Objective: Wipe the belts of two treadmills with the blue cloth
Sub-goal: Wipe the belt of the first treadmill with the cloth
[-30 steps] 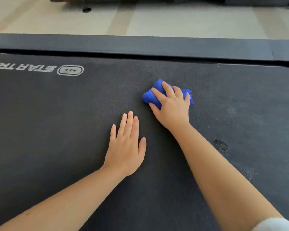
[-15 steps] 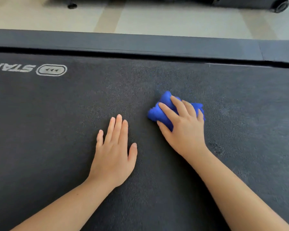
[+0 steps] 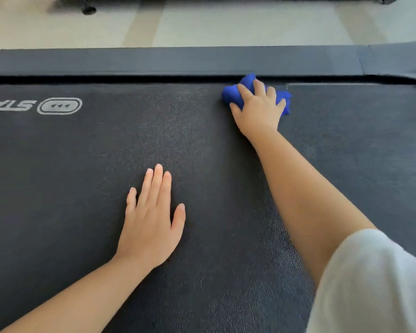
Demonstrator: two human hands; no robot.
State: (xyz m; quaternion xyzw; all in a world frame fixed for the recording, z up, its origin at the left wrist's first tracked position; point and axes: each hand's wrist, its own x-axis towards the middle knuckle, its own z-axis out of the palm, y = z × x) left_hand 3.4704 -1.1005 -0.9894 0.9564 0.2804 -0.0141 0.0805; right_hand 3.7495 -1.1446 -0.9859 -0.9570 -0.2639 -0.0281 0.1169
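Observation:
A dark textured treadmill belt (image 3: 82, 188) fills most of the view. My right hand (image 3: 258, 111) grips a bunched blue cloth (image 3: 231, 93) and holds it down on the belt right at its far edge, beside the side rail. The fingers curl over the cloth, and blue folds stick out on both sides of the hand. My left hand (image 3: 151, 219) lies flat on the belt nearer to me, fingers straight and together, holding nothing.
A grey side rail (image 3: 154, 61) runs along the belt's far edge, with a dark gap before it. A white logo (image 3: 59, 106) is printed on the belt at far left. Beyond lies pale floor (image 3: 226, 22) with the base of another machine (image 3: 89, 9).
My right hand has pushed the cloth away from me, from mid-belt to the far edge by the rail. The left hand stays flat on the belt.

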